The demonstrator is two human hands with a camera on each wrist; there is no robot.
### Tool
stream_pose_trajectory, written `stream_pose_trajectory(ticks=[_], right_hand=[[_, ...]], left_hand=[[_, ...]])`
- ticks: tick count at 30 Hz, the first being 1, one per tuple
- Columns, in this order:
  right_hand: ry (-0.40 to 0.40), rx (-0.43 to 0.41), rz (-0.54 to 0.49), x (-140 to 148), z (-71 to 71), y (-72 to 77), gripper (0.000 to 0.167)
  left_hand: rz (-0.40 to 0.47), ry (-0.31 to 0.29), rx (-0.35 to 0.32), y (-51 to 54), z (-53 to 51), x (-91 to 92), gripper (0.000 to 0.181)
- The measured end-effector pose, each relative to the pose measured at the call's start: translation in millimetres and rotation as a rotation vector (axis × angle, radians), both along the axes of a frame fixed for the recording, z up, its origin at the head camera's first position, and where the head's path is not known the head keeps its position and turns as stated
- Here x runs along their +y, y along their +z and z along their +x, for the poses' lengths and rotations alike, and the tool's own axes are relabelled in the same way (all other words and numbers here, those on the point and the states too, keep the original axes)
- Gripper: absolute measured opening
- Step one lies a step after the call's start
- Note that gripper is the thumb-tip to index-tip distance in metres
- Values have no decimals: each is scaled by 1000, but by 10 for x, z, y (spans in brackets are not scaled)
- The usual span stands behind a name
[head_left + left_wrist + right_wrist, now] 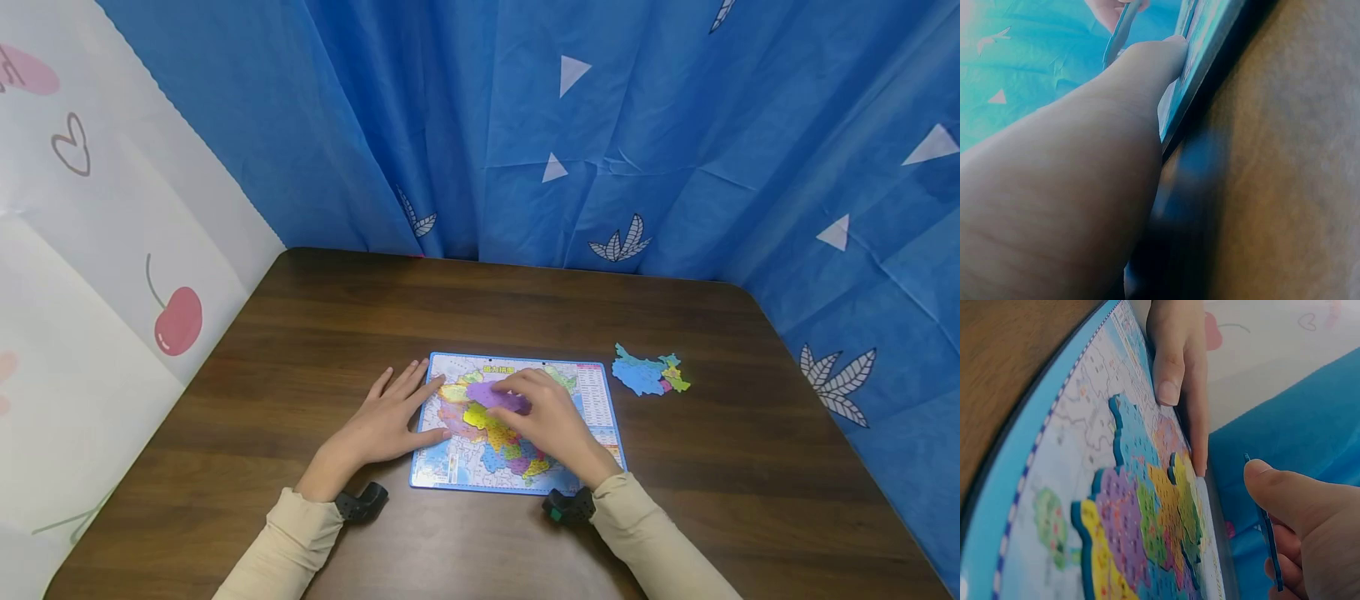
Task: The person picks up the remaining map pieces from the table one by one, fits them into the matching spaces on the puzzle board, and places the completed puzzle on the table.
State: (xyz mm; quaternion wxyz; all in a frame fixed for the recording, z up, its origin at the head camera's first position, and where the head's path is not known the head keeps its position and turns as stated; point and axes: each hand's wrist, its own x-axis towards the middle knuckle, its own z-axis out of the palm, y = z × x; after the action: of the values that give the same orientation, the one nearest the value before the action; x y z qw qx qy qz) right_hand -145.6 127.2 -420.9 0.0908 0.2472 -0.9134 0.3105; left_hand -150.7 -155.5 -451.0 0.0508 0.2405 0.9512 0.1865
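Note:
A map puzzle board with a blue border lies on the table, with several coloured pieces set in its lower middle. My left hand rests at the board's left edge, fingers straight and spread; its thumb touches the board in the left wrist view. Above the board, my right hand pinches a purple puzzle piece between thumb and fingers. The right wrist view shows this piece edge-on, lifted clear of the board. Yellow, purple and green pieces lie raised on the printed map.
To the right of the board, a cluster of joined puzzle pieces, mostly blue, lies on the brown wooden table. A blue curtain hangs behind the table, and a white printed cloth hangs at its left.

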Motion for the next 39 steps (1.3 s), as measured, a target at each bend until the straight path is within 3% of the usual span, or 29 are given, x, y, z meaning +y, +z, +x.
stream_pose_trajectory(ticks=[22, 39], right_hand=[[81, -12, 2, -206, 1, -84, 35], [104, -59, 76, -323, 30, -158, 37]], left_hand=[[12, -6, -8, 1, 13, -15, 91], [7, -3, -12, -8, 3, -10, 92]])
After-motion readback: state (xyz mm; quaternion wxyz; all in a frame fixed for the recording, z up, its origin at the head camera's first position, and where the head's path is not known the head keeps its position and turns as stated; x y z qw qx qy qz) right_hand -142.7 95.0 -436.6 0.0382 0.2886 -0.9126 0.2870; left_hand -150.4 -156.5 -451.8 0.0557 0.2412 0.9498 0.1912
